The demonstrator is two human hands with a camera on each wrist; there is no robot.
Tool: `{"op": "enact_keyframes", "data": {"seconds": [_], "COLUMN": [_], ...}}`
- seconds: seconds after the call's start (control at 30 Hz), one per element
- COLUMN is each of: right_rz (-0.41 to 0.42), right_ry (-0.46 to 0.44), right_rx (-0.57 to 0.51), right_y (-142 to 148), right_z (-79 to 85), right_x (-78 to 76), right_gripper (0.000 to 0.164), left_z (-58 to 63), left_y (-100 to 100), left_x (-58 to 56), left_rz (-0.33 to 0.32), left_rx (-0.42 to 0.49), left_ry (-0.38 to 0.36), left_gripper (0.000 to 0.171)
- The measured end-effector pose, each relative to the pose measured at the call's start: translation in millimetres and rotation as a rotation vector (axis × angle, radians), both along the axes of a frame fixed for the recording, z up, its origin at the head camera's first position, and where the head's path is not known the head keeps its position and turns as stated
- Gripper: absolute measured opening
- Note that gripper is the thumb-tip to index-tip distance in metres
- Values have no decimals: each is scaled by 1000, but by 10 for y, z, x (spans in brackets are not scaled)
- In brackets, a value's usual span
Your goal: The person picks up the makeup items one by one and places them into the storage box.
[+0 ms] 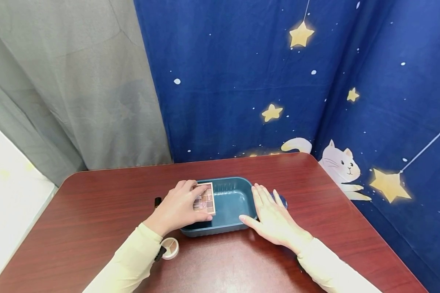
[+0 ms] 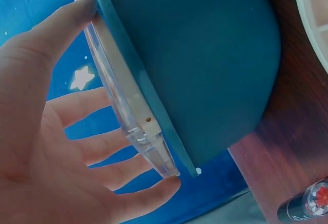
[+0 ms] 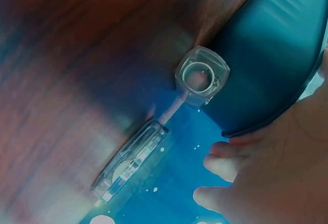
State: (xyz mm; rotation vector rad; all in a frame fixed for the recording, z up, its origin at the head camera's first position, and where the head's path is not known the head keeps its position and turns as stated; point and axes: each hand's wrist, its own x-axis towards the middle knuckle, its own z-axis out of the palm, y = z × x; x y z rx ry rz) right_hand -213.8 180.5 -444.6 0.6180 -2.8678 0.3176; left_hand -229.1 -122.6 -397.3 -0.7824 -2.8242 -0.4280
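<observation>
A teal plastic basin (image 1: 234, 205) sits on the table. Over its left end, my left hand (image 1: 177, 207) holds an eyeshadow palette (image 1: 207, 198) by its edges, thumb on the near side and fingers on the far side. In the left wrist view the palette's clear lid (image 2: 118, 93) faces the palm, and its tray lies along the basin's rim; whether they touch I cannot tell. My right hand (image 1: 276, 221) rests at the basin's right rim with fingers extended, holding nothing. The right wrist view shows its fingers (image 3: 220, 165) beside the basin's wall.
A round cream-coloured compact (image 1: 170, 247) lies near my left wrist. Behind the left hand, a black tube (image 1: 157, 202) is partly hidden. Beyond the right hand are a clear squarish container (image 3: 201, 75) and a flat transparent case (image 3: 128, 160). Curtains (image 1: 234, 81) hang behind the table.
</observation>
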Motion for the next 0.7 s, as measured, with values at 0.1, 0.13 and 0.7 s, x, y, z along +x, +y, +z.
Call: {"op": "enact_keyframes", "data": {"seconds": [0.1, 0.13, 0.7], "right_rz": [-4, -5, 4], "right_ry": [0, -2, -10], "right_rx": [0, 1, -8], "right_y": [2, 1, -5], "right_z": [-4, -4, -4], "right_x": [1, 2, 4], "right_gripper": [104, 104, 104], "left_z": [-4, -6, -58], "left_y": [15, 19, 62], "left_x": [-6, -7, -38], "left_rz": [0, 1, 4], "left_rx": [0, 0, 4], "left_ry": [-7, -10, -33], "left_gripper": [85, 86, 86]}}
